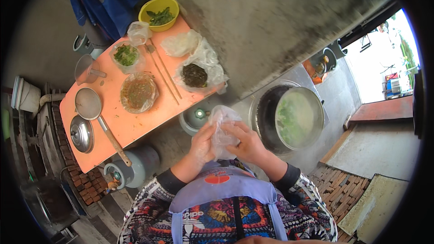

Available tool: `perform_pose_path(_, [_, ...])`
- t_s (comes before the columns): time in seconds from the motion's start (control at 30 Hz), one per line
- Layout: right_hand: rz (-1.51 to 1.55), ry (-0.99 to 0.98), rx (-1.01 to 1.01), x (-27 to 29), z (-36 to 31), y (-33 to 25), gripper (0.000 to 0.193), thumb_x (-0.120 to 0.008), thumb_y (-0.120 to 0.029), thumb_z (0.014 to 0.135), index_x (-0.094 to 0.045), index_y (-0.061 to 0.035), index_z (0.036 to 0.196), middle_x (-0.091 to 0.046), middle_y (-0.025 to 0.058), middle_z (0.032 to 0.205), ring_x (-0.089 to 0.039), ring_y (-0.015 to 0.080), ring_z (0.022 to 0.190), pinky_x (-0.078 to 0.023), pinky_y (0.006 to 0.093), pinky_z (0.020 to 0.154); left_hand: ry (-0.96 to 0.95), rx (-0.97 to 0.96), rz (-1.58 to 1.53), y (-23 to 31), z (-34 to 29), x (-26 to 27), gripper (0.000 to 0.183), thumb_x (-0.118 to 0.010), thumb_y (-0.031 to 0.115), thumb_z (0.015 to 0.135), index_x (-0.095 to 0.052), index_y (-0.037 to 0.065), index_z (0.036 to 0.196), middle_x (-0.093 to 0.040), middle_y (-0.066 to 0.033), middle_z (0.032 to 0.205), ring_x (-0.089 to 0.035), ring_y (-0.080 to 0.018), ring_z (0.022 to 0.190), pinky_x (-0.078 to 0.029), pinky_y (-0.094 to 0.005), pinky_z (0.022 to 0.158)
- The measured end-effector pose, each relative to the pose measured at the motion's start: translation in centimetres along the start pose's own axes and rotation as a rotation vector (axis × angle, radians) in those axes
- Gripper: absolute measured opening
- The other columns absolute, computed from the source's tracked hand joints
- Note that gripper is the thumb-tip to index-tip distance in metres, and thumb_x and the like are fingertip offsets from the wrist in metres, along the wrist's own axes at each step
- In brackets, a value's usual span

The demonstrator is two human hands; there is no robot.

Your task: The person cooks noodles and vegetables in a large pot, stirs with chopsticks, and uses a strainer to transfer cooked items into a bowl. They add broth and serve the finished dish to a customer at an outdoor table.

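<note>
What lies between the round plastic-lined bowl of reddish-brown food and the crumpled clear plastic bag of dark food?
Two long, thin wooden sticks, side by side on the orange tabletop, in the head view.

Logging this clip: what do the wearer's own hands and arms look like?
The left hand and right hand are bare, with no gloves on the fingers. Both arms wear long patterned sleeves, largely black and white with some colour, ending in plain dark cuffs.

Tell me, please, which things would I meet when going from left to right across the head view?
White bucket, metal pot lid, plastic-lined bowl of reddish-brown food, translucent plastic bag in both hands, large round pot, reddish ledge.
</note>
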State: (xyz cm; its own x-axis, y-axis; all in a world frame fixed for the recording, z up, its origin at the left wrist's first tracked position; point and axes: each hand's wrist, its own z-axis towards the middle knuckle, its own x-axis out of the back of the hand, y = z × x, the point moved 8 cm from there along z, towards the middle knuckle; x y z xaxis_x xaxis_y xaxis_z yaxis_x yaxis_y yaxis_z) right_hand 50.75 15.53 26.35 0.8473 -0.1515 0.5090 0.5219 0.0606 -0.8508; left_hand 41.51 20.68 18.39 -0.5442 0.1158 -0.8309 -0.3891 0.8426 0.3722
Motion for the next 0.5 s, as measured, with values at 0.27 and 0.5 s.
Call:
perform_pose_path(0.27, [-0.794,0.354,0.201,-4.4,23.5,9.6,0.028,-0.056,-0.001,0.071,-0.060,-0.0042,0.098,-0.056,0.0179,0.100,-0.057,0.0368,0.092,-0.048,0.0425,0.078,0.440,-0.087,-0.076,11.9,-6.5,19.6,0.028,-0.051,0.008,0.089,-0.052,0.004,0.116,-0.060,-0.0155,0.112,-0.059,-0.0294,0.103,-0.051,-0.0424,0.084])
perform_pose_path(0.5, [-0.763,-0.165,-0.615,-10.4,30.4,25.4,0.054,-0.060,-0.017,0.073,-0.049,0.0023,0.123,-0.054,0.0230,0.119,-0.057,0.0352,0.103,-0.045,0.0386,0.091,0.699,-0.389,0.114,19.9,-15.4,29.2,0.016,-0.053,0.006,0.089,-0.058,0.003,0.104,-0.064,-0.0115,0.097,-0.063,-0.0188,0.082,-0.051,-0.0279,0.070])
